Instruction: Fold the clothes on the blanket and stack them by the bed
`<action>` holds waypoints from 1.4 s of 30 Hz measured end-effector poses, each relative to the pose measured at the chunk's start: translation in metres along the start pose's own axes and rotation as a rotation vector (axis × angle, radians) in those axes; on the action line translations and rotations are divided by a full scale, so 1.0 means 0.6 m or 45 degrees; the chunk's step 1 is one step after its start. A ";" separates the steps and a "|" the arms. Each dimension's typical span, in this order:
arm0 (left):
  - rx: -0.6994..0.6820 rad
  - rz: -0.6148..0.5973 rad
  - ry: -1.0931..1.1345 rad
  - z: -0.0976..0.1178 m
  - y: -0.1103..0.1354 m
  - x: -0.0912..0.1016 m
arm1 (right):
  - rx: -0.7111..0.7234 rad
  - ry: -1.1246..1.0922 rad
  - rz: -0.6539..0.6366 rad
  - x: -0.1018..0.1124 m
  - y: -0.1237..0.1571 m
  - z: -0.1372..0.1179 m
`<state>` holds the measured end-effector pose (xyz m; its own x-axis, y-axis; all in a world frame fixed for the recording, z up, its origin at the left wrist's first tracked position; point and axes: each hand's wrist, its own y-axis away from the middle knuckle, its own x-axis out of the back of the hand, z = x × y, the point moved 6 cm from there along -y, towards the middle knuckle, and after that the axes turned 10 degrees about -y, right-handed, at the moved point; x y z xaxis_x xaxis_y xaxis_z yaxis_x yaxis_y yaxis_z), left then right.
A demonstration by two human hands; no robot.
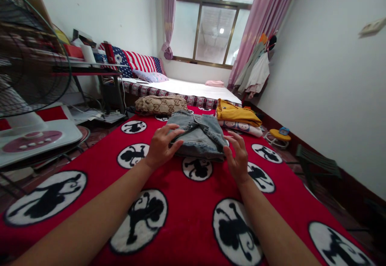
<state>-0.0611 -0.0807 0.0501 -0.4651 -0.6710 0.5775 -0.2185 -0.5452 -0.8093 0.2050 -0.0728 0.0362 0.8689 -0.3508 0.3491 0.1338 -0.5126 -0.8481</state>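
A folded blue-grey denim garment (200, 141), its collar at the far side, lies on a red blanket (183, 209) patterned with black monkey figures in white ovals. My left hand (164, 145) is at the garment's left edge, fingers apart and pointing toward it. On the opposite side, my right hand (237, 155) is by the right edge with its fingers spread. Neither hand grips the cloth; whether the fingertips touch it is hard to tell.
Beyond the denim lie a rolled tan patterned bundle (161, 105) and a folded yellow garment (238, 113) on a light printed cloth (241, 128). A fan (30, 56) stands at left. Farther back is a bed (193, 87); a green stool (318, 163) stands right.
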 end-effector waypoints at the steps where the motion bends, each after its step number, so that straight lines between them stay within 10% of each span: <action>1: 0.004 -0.070 0.020 0.000 0.001 -0.010 | -0.031 -0.001 -0.099 -0.011 0.001 0.007; 5: 0.062 -0.372 0.189 -0.005 0.008 -0.050 | -0.163 -0.029 -0.483 -0.052 0.013 0.038; 13: 0.663 -0.062 0.188 -0.103 -0.011 -0.047 | -0.259 -0.191 -0.314 -0.044 0.018 0.054; 19: 0.975 -0.448 -0.049 -0.205 -0.027 -0.127 | -0.366 -0.255 -0.224 -0.043 0.020 0.058; 28: 0.869 -0.433 0.036 -0.188 -0.047 -0.192 | -0.627 -0.017 -0.643 -0.055 -0.087 0.121; 36: 0.726 -0.089 0.096 -0.198 -0.022 -0.198 | -0.401 0.307 -0.649 -0.187 -0.261 0.271; 42: 0.709 -0.063 0.086 -0.195 -0.013 -0.200 | -0.649 0.241 -1.201 -0.306 -0.307 0.349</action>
<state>-0.1040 0.0629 -0.0256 -0.5236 -0.6140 0.5906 0.2355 -0.7705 -0.5923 0.1203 0.2499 0.0447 0.4269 0.2619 0.8655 0.4572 -0.8883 0.0433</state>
